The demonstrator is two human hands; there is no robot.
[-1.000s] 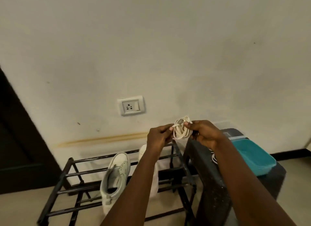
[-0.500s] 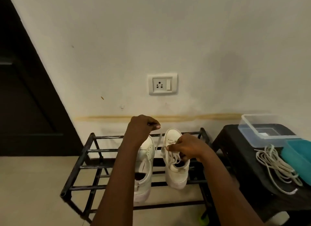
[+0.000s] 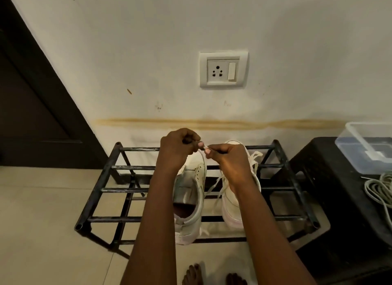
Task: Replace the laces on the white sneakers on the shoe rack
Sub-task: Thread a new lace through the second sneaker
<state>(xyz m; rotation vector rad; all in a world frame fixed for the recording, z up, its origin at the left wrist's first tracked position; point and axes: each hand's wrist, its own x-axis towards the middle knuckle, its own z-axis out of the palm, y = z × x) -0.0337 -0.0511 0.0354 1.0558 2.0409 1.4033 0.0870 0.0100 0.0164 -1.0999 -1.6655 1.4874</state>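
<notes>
Both hands are up over the back half of the shoe rack [image 3: 110, 168], about centre. Your left hand [image 3: 178, 149] has its fingers curled in, thumb and forefinger pinching the tip of a white lace [image 3: 204, 146]. Your right hand [image 3: 229, 163] has the same curled pinch on that lace end, and the two thumb tips are just beside each other, almost touching. From the pinch the lace drops in a curve along the inner edge of the left sneaker [image 3: 191, 200]. I can't tell which eyelet it feeds from, because your right hand covers that. Both white sneakers are on the top tier, side by side mid-rack, with toes toward the back rail and wall and heels toward the front rail. The left sneaker's heel pokes out past the front rail, opening facing up. The right sneaker [image 3: 235, 206] sits just beside it, mostly under your right wrist. Loose lace loops [image 3: 256, 155] spill off its right side near the back rail, and more strands cross the gap between the shoes. Just beside the rack's right end is a black stool [image 3: 318, 189], with a coil of white laces [image 3: 377, 187] at its right edge and a clear plastic box [image 3: 350, 155] at its back. A wall socket [image 3: 223, 69] is above the rack, with a brownish streak [image 3: 212, 123] on the wall below it and a dark door [image 3: 31, 115] at left. Your bare toes [image 3: 192, 274] are on the floor in front of the rack's front edge.
</notes>
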